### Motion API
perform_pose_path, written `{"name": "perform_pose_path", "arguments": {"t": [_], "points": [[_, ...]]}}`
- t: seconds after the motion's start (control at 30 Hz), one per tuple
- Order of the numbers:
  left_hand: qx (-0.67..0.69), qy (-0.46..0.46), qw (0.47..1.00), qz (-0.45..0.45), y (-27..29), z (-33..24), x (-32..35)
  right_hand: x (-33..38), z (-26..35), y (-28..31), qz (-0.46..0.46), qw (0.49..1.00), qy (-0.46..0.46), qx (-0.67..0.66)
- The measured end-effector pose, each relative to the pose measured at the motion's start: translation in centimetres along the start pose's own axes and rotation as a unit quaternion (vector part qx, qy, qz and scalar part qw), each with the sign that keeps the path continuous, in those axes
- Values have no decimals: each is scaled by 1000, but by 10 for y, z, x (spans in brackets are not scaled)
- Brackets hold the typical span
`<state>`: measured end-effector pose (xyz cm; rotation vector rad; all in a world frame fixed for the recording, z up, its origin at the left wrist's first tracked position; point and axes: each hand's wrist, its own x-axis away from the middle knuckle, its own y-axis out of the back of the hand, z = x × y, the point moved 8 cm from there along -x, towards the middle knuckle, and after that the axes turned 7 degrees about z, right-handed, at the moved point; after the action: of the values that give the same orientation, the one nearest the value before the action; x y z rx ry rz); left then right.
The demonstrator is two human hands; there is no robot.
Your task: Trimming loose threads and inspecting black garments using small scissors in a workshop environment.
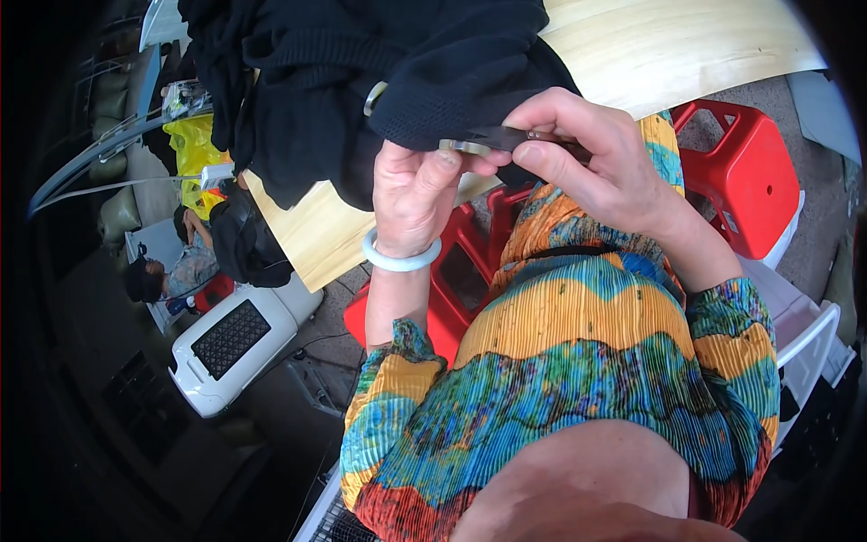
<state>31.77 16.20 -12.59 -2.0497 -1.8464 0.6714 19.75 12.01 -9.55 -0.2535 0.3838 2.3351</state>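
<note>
A black knitted garment [298, 99] lies bunched over the pale wooden table, its edge hanging toward me. My left hand [413, 194] pinches that edge, with a pale greenish round button [463, 145] at the fingertips. A second button [375, 98] shows on the garment to the left. My right hand [596, 163] is closed around a small dark bladed tool that looks like thread snips [502, 137]. Its pointed tip faces left and lies close beside the button. The handle is mostly hidden by my fingers.
The wooden table [677, 45] has its edge close to my hands. Red plastic stools [745, 181] stand below and to the right. On the left are a yellow plastic bag [191, 149], a white machine-like case [239, 348] and another person [190, 262] seated with dark cloth.
</note>
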Motion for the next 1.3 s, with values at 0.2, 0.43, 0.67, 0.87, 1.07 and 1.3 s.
{"name": "perform_pose_path", "arguments": {"t": [0.2,0.43,0.67,0.87,1.07,1.3], "points": [[5,3,1000,-7,7,5,3,1,-1,-3,9,999,-7,30],[36,27,998,-38,11,6,3,4,-9,11,-113,993,-8,-39],[183,48,982,23,16,13,7,-9,-11,10,-48,988,-110,-97],[109,65,991,-38,19,8,5,-17,-7,9,-31,989,-8,-142],[124,94,985,-78,15,15,6,-22,5,0,-56,997,43,-22],[240,71,968,-14,17,12,9,-21,2,44,-121,989,67,47]]}}
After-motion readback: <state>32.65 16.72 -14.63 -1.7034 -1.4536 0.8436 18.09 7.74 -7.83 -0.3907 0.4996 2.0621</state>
